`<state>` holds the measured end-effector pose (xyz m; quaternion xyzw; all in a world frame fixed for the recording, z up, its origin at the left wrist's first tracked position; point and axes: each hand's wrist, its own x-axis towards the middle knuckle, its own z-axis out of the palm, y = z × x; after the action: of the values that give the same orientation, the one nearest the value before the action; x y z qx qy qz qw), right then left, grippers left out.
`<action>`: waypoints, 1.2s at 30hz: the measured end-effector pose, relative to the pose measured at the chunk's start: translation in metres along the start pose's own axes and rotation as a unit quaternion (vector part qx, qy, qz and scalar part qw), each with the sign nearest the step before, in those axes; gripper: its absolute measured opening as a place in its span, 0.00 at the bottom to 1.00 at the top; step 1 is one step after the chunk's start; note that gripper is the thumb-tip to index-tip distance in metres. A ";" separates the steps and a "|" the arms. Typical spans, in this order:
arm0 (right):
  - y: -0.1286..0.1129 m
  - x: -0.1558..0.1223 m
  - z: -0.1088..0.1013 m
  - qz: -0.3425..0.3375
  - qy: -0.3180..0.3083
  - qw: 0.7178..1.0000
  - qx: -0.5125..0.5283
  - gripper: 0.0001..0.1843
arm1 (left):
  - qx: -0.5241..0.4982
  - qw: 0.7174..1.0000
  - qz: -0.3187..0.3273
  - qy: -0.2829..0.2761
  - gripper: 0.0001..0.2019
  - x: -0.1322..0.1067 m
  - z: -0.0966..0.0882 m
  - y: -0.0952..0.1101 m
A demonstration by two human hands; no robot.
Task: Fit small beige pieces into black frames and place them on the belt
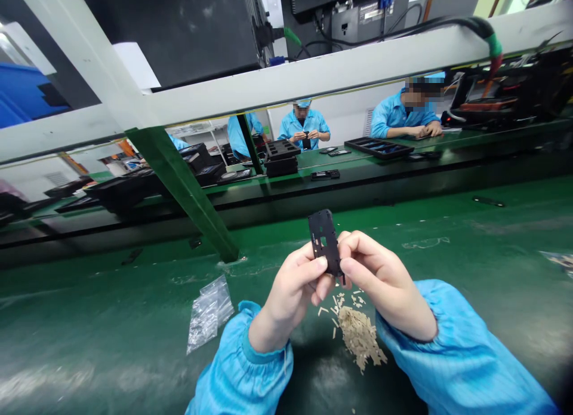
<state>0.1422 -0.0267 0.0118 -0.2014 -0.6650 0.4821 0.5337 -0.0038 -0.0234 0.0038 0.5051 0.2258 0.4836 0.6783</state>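
Observation:
A small black plastic frame part (323,239) stands upright above the green bench, pinched between both my hands. My left hand (293,289) grips its lower left edge with thumb and fingers closed. My right hand (380,277) is closed on its lower right edge. Directly below my hands lies a heap of several small tan strips (358,334) on the green surface. Both my forearms wear blue sleeves.
A clear plastic bag (208,310) lies left of my hands. A green slanted post (188,191) rises behind it. Across the belt (358,176) sit black trays (378,146), stacked trays (282,158) and people in blue coats (304,125).

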 end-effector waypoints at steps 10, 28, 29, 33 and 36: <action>0.002 0.002 0.001 -0.077 0.005 0.994 -0.076 0.09 | -0.075 0.997 -0.005 0.000 0.09 -0.003 0.013 0.001; 0.013 0.005 -0.003 -0.214 0.059 0.928 -0.298 0.04 | -0.142 0.989 -0.038 0.004 0.18 -0.008 0.022 -0.001; 0.013 0.005 -0.003 -0.220 0.064 0.923 -0.310 0.04 | -0.143 0.989 -0.037 0.001 0.19 -0.009 0.023 -0.001; 0.015 0.004 -0.003 -0.250 0.085 0.900 -0.347 0.03 | -0.158 0.987 -0.035 0.001 0.21 -0.010 0.026 -0.003; 0.017 0.006 -0.003 -0.274 0.094 0.884 -0.368 0.04 | -0.168 0.985 -0.043 0.003 0.21 -0.010 0.028 -0.004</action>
<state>0.1385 -0.0136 0.0005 -0.2378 -0.7699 0.0160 0.5920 0.0156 -0.0456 0.0091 0.3720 0.1653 0.4864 0.7731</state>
